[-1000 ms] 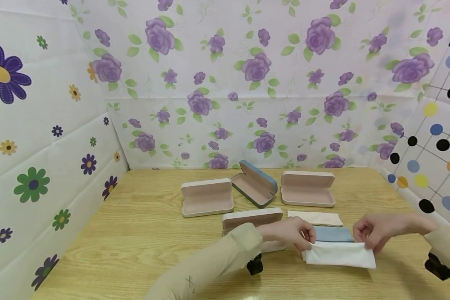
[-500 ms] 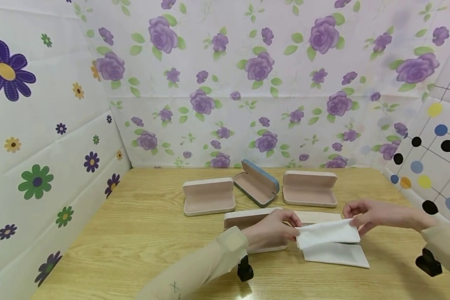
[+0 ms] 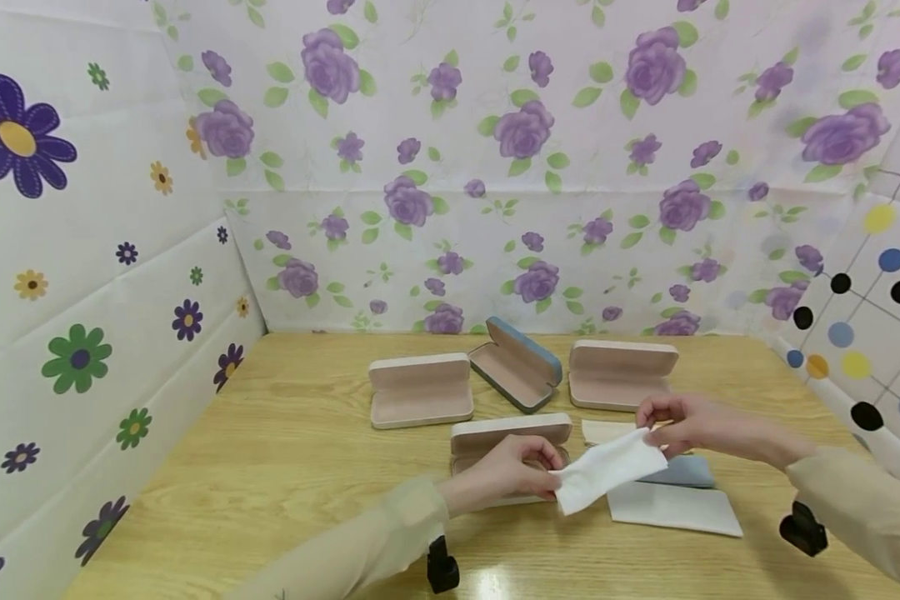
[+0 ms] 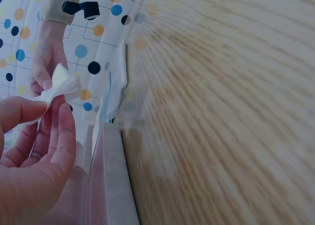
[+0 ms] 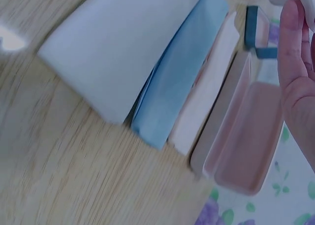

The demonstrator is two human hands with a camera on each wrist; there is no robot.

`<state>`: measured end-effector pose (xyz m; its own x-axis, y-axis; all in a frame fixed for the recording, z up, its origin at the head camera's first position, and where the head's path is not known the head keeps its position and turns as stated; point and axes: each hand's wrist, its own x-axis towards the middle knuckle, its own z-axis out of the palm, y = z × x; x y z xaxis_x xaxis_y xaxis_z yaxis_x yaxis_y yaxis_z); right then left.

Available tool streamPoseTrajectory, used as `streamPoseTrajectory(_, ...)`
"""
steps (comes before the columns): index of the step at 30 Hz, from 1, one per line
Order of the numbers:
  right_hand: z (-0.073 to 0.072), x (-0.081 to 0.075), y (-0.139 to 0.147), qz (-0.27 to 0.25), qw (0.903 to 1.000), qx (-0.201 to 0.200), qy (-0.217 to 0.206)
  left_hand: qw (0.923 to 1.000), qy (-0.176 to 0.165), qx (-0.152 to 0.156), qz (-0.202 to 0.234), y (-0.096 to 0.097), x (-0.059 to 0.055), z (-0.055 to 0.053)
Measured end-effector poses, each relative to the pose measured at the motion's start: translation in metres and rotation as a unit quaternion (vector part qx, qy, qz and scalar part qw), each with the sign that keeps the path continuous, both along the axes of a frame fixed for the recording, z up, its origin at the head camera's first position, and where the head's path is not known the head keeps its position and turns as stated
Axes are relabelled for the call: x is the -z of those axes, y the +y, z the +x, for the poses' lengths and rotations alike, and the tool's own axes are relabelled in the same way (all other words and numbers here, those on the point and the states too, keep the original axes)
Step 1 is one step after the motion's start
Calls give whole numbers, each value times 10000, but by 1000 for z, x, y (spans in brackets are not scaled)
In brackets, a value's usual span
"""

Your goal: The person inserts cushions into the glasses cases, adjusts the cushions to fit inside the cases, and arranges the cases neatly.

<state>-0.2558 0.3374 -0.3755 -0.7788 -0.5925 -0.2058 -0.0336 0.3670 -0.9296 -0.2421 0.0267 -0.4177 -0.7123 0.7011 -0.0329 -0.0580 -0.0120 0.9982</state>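
Observation:
A folded white cloth (image 3: pixel 611 468) hangs stretched between both hands above the table, its right end raised higher. My left hand (image 3: pixel 504 475) pinches the left end between thumb and fingers; the left wrist view shows the thumb on top of the cloth (image 4: pixel 63 84). At the upper right corner my right hand (image 3: pixel 696 425) pinches the other end. Below lies a second folded white cloth (image 3: pixel 675 510), then a blue cloth (image 3: pixel 686 472) and a cream cloth (image 3: pixel 607 432), in a row. Behind my left hand stands an open glasses case (image 3: pixel 512 428), partly hidden by it.
Farther back are more open glasses cases with pink linings: a white one (image 3: pixel 422 392) at left, a blue one (image 3: pixel 525 354) set at an angle, and another white one (image 3: pixel 621 375) at right. Patterned sheets (image 3: pixel 450 167) enclose the wooden table (image 3: pixel 307 450).
Both hands have lifted the top white cloth off the one beneath and carried it leftward toward the near glasses case. The lower white cloth and the blue cloth have come into view.

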Motion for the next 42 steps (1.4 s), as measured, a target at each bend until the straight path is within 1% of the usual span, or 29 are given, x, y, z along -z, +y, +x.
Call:
streamPoseTrajectory(3,-3,2,-13,-111,9998,-137,-68,9999,153,-78,-3,-13,-2,2)
streamPoseTrajectory(5,-6,6,-19,-299,9991,-290,-118,9994,267,-198,-22,-21,-3,3)
streamPoseTrajectory(8,-8,12,-27,-594,9971,-455,-160,9985,397,-372,-82,-33,-1,2)
streamPoseTrajectory(9,-8,14,-30,-651,9967,-438,-187,9983,392,-411,-87,-37,0,2)
streamPoseTrajectory(11,-7,18,-35,-694,9967,-358,-214,9982,342,-481,-46,-44,4,1)
streamPoseTrajectory(15,-6,24,-48,-626,9979,-69,-177,9983,142,-567,35,-57,9,-1)
streamPoseTrajectory(20,-6,32,-65,-772,9965,307,-89,9963,41,-856,-47,-71,12,-5)
streamPoseTrajectory(22,-5,34,-70,-818,9958,400,-82,9952,63,-963,-148,-77,12,-6)
streamPoseTrajectory(24,-4,36,-73,-838,9954,452,-108,9944,134,-999,-322,-81,12,-7)
streamPoseTrajectory(29,-1,41,-80,-948,9942,497,-128,9907,405,-1139,-625,-90,11,-6)
streamPoseTrajectory(31,0,43,-83,-1047,9928,548,-181,9873,502,-1333,-709,-92,11,-6)
streamPoseTrajectory(33,0,44,-86,-1090,9917,632,-242,9824,572,-1591,-789,-94,10,-6)
streamPoseTrajectory(35,1,44,-89,-1056,9910,769,-295,9780,572,-1842,-796,-96,10,-6)
streamPoseTrajectory(37,3,43,-91,-986,9903,923,-319,9746,488,-2049,-760,-97,10,-6)
streamPoseTrajectory(39,5,42,-93,-957,9889,1085,-347,9736,377,-2150,-662,-98,9,-6)
streamPoseTrajectory(42,8,42,-97,-1056,9847,1325,-401,9734,282,-2185,-625,-99,8,-6)
